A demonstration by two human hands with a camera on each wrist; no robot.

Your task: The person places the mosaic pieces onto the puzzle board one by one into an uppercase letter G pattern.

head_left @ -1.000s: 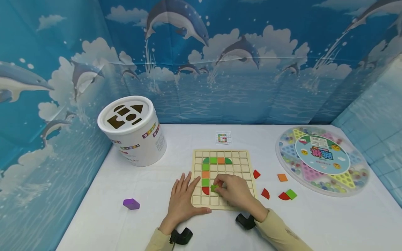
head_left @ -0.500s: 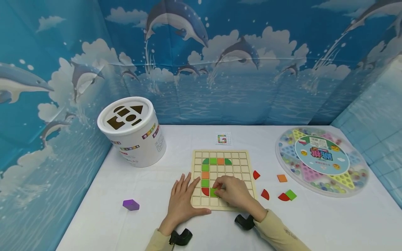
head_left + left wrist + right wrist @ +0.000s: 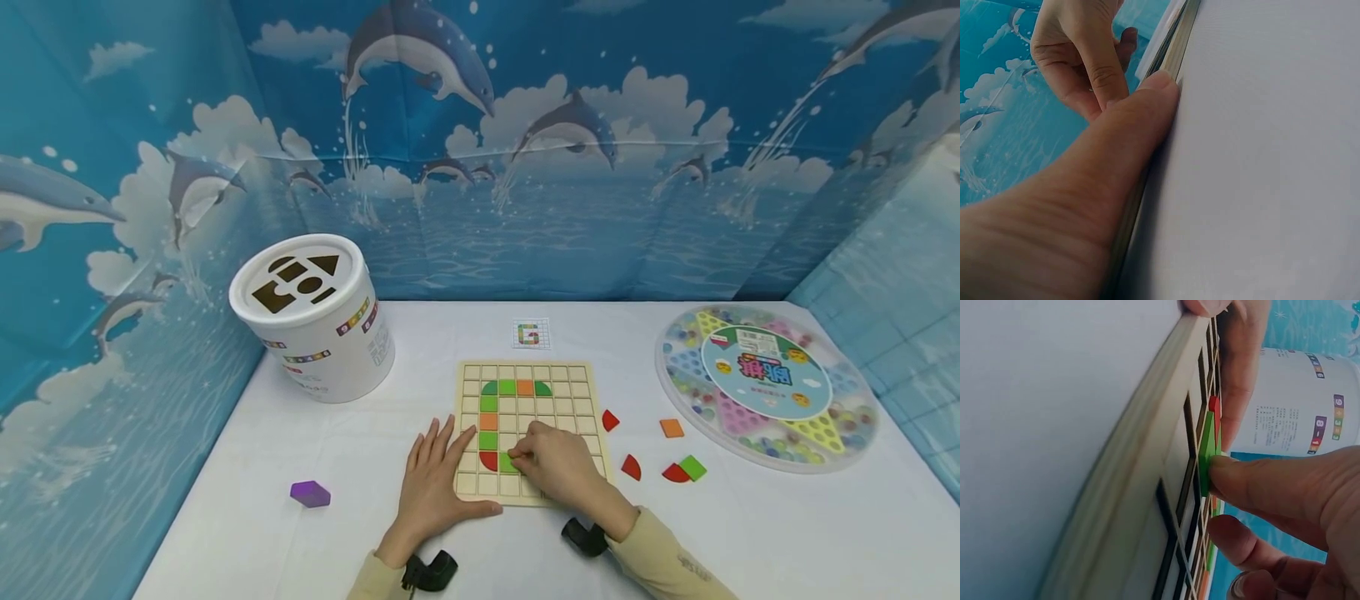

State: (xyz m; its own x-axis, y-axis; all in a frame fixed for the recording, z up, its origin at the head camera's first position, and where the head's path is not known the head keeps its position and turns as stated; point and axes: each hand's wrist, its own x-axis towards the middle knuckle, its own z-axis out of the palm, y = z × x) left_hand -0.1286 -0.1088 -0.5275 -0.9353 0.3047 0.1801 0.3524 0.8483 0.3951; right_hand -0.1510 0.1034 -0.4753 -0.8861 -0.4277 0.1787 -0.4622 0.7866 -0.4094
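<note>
A wooden grid board [image 3: 592, 392] lies on the white table, with green, orange and red tiles set in a C-like outline. My left hand [image 3: 435, 479] steadies the board, its fingers spread by the left side and its thumb [image 3: 1147, 103] along the front edge. Over the board, my right hand [image 3: 561, 465] has its thumb on a green square tile [image 3: 1206, 456]. That tile lies in a cell beside a red quarter-circle tile [image 3: 488, 461]. In the right wrist view, the bent index finger [image 3: 1235, 540] stands slightly apart from the thumb.
Right of the board lie loose red quarter-circles [image 3: 631, 467], an orange square [image 3: 671, 427] and a green square [image 3: 693, 467]. Beyond them is a round marble game [image 3: 765, 458]. A pattern card [image 3: 530, 333], a white bucket [image 3: 330, 358] and a purple block [image 3: 310, 493] also stand about.
The green square tile, tilted in my right fingers a second ago, now lies flat in its cell beside the red tile. My left hand stays in place.
</note>
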